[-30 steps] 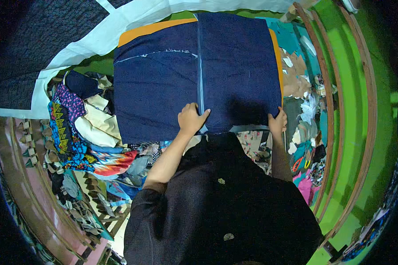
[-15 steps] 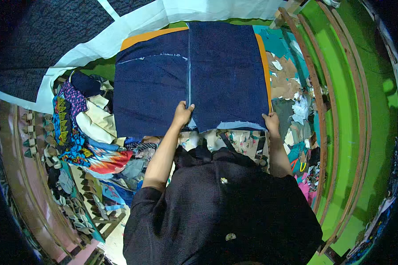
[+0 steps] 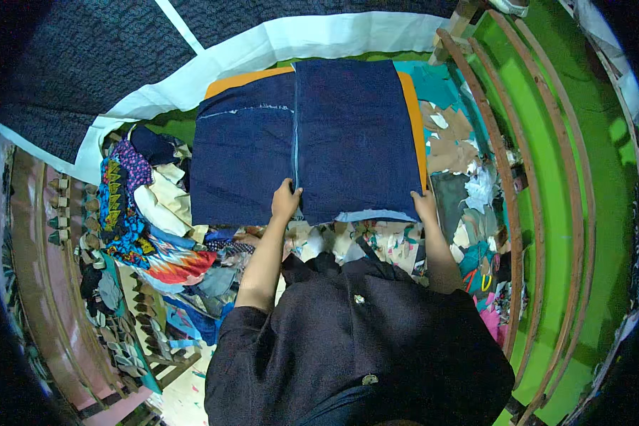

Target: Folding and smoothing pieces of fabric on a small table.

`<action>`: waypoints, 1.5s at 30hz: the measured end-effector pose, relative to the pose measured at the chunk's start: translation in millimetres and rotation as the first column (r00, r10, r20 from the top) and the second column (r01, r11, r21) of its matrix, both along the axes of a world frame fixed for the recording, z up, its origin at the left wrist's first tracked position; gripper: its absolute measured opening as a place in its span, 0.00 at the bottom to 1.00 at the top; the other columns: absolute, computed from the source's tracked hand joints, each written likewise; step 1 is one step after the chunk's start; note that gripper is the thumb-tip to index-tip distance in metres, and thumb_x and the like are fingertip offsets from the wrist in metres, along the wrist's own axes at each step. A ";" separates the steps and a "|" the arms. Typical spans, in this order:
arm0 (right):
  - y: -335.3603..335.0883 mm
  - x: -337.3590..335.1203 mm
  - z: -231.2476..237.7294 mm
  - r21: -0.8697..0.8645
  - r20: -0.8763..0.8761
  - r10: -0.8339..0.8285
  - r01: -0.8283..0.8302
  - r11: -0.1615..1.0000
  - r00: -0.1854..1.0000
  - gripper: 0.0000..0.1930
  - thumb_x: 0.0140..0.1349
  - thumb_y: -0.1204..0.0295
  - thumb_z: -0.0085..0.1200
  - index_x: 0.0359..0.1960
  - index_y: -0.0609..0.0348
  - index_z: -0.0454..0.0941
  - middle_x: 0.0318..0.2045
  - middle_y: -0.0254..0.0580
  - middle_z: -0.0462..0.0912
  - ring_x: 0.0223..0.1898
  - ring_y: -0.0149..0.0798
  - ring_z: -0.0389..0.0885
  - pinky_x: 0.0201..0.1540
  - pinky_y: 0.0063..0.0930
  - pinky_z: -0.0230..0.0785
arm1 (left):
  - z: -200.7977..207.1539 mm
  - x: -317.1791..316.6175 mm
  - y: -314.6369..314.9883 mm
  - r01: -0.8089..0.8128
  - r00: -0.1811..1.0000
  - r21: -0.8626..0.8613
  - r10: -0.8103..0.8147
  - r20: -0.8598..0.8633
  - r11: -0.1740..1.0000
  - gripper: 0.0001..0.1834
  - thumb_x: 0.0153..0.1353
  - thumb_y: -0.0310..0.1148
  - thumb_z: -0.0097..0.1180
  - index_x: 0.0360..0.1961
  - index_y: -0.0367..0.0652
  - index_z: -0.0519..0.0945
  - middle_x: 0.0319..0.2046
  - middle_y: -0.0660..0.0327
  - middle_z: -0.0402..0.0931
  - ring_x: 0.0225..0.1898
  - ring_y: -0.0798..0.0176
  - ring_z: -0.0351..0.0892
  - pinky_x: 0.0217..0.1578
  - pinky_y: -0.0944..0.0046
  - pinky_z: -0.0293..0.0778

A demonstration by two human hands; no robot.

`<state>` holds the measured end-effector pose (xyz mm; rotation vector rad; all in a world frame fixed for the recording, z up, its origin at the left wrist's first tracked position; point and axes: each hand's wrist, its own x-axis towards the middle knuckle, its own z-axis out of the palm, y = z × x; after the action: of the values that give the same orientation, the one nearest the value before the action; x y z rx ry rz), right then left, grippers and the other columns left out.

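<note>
Now | left hand (image 3: 285, 201) and right hand (image 3: 425, 206) each pinch navy cloth (image 3: 355, 135) near edge | risk: uneven pull skews fold over orange sheet (image 3: 245, 80)

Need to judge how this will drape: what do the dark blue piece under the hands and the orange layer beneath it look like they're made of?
The dark blue piece looks like woven cloth, perhaps denim or heavy cotton: matte, lying flat, with a pale frayed near edge. The orange layer shows only as a thin smooth margin, probably plain cloth or paper; too little shows to tell. The left hand and right hand grip the near edge.
</note>
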<state>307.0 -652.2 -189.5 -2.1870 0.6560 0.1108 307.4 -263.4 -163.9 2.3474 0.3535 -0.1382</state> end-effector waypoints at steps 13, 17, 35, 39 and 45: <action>19.5 19.4 22.3 0.085 0.142 0.067 -0.080 0.993 0.988 0.12 0.46 0.75 0.49 0.34 0.65 0.77 0.29 0.41 0.80 0.31 0.35 0.78 0.36 0.26 0.68 | -9.4 -5.6 -63.0 0.327 0.917 0.480 -0.397 0.049 0.814 0.33 0.58 0.48 0.41 0.62 0.51 0.53 0.63 0.51 0.45 0.64 0.50 0.43 0.58 0.41 0.45; -7.5 21.9 23.7 0.188 0.114 -0.019 -0.003 0.982 0.993 0.11 0.45 0.76 0.48 0.31 0.65 0.77 0.24 0.36 0.77 0.27 0.31 0.74 0.32 0.25 0.66 | -1.2 -6.5 -90.0 0.374 0.921 0.451 -0.383 -0.075 0.810 0.31 0.61 0.50 0.35 0.64 0.55 0.49 0.65 0.54 0.39 0.66 0.53 0.37 0.60 0.42 0.39; -25.6 49.6 192.1 -0.301 0.464 0.287 -0.156 0.941 0.838 0.16 0.44 0.78 0.47 0.38 0.67 0.73 0.33 0.50 0.78 0.37 0.42 0.76 0.43 0.30 0.65 | 25.7 66.4 -150.1 0.602 0.686 -0.409 -0.706 -0.175 0.686 0.32 0.59 0.56 0.35 0.58 0.49 0.63 0.59 0.55 0.59 0.61 0.51 0.54 0.57 0.34 0.29; 91.7 66.0 238.6 -0.397 0.299 0.578 -0.453 0.799 0.759 0.20 0.44 0.77 0.48 0.43 0.66 0.70 0.37 0.52 0.77 0.39 0.46 0.77 0.44 0.30 0.66 | 69.6 81.9 -87.1 0.003 0.904 -0.945 -0.405 -0.137 0.326 0.44 0.55 0.68 0.30 0.60 0.40 0.57 0.56 0.51 0.62 0.54 0.52 0.64 0.51 0.45 0.59; 249.8 41.9 226.8 -0.211 0.064 0.949 -0.925 0.315 0.308 0.16 0.49 0.74 0.46 0.42 0.57 0.65 0.30 0.56 0.77 0.35 0.60 0.74 0.39 0.49 0.66 | 68.9 64.0 39.1 -0.131 0.971 -0.980 -0.218 -0.097 -0.148 0.50 0.50 0.70 0.37 0.64 0.46 0.45 0.59 0.46 0.53 0.43 0.50 0.74 0.35 0.51 0.75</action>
<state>348.9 -402.4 37.3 -2.3818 -0.8859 0.4908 371.4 -224.3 -95.0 0.6278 0.1229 -0.5293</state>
